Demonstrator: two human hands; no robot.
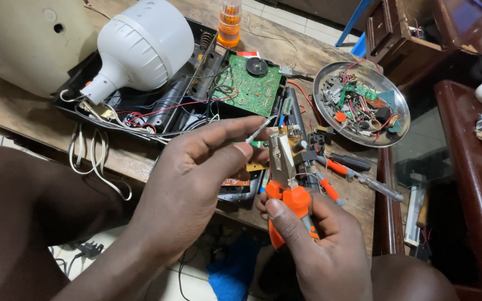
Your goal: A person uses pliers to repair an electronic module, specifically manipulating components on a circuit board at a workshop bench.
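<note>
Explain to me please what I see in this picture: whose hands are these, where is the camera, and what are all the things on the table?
The camera sits on a person's head and looks down at that person's own two bare hands. The right hand grips pliers with orange handles. The left hand pinches a thin wire near the pliers' tip. Both work over a small circuit board. On the wooden table lies an opened black case with a green circuit board and loose wires. A white bulb rests on the case. To the right stands a metal dish full of small electronic parts, and a screwdriver lies beside the hands.
</note>
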